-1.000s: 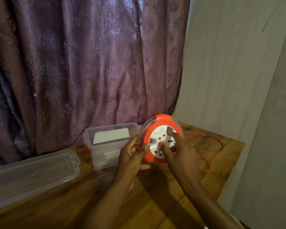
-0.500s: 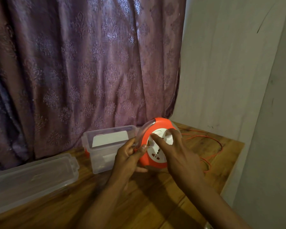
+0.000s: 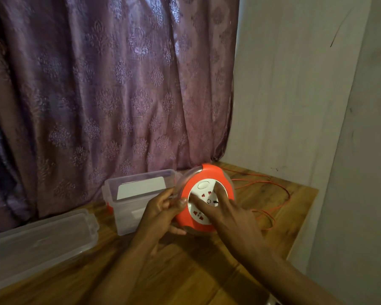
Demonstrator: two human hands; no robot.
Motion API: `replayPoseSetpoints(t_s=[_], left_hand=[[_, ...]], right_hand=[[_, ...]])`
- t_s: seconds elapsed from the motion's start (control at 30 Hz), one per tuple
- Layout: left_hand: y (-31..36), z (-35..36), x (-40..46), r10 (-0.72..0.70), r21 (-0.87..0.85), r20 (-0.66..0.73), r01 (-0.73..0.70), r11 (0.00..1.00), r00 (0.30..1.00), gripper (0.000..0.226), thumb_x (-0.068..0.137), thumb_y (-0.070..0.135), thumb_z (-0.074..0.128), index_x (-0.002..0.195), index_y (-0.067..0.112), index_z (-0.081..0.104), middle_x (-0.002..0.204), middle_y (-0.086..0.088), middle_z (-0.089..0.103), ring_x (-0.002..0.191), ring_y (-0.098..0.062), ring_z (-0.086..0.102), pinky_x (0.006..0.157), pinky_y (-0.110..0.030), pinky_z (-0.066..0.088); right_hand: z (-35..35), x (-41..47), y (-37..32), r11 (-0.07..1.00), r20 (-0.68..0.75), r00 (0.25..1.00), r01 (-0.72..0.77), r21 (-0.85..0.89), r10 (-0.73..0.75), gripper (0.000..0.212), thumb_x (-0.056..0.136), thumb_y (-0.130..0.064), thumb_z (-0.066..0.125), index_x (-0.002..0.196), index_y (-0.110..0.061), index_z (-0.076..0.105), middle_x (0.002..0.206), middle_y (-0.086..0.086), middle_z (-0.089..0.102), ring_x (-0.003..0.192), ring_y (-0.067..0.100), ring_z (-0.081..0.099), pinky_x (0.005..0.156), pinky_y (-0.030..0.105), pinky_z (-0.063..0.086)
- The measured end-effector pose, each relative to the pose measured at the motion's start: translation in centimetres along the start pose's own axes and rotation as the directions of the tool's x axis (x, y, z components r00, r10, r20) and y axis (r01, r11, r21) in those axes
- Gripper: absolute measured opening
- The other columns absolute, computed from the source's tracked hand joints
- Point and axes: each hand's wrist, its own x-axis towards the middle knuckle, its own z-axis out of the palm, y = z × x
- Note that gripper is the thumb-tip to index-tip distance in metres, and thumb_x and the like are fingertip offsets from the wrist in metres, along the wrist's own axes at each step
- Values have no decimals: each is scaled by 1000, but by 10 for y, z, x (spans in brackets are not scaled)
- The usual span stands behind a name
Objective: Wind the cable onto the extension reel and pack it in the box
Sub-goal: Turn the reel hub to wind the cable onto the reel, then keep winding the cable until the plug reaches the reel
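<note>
An orange extension reel (image 3: 209, 172) with a white socket face stands on edge above the wooden table (image 3: 185, 271). My left hand (image 3: 163, 212) grips its left rim, thumb on the orange front. Straight fingers of my right hand (image 3: 224, 212) press on the white face. Thin orange cable (image 3: 271, 208) lies in loose loops on the table to the right of the reel. A clear plastic box (image 3: 132, 208) stands open just left of the reel, with a white card inside.
The box's clear lid (image 3: 40, 236) lies flat at the left of the table. A purple patterned curtain (image 3: 110, 84) hangs behind. A pale wall (image 3: 295, 84) closes the right side, and the table's right edge (image 3: 304, 227) runs close by.
My right hand's fingers have turned around the white face, from its lower middle to its upper right. The left hand keeps its grip on the rim.
</note>
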Motion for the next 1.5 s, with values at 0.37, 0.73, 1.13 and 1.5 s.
replayPoseSetpoints(t_s=[0.37,0.73,1.13,1.5], left_hand=[[4,-12,3,81,147,33,-85,986,996,34,82,26,73,104,49,62,107,14,73,88,-16,75,55,-38,63],[60,-72,-10,36,291,163,-83,953,986,46,73,32,73,117,40,64,107,9,76,85,-19,75,54,-34,60],[58,-132,-13,21,333,272,-114,936,962,59,77,43,77,132,31,60,126,-8,68,100,-25,72,69,-31,61],[19,-228,20,-63,443,185,-26,896,981,60,93,30,69,146,31,42,142,-4,56,125,-38,57,95,-68,47]], right_hand=[[13,12,-8,824,-118,910,-298,482,398,55,76,-73,44,120,-41,36,85,-3,72,82,27,67,61,33,50],[-14,31,42,747,-288,887,-90,659,361,18,89,-33,59,104,-25,56,70,-3,68,61,17,63,60,41,51],[55,82,83,646,357,877,-478,595,320,48,86,-12,65,130,-14,45,79,10,68,69,25,67,56,34,52],[-25,154,154,806,88,804,-592,17,588,33,89,-38,55,103,-10,66,94,15,70,85,34,67,80,40,54]])
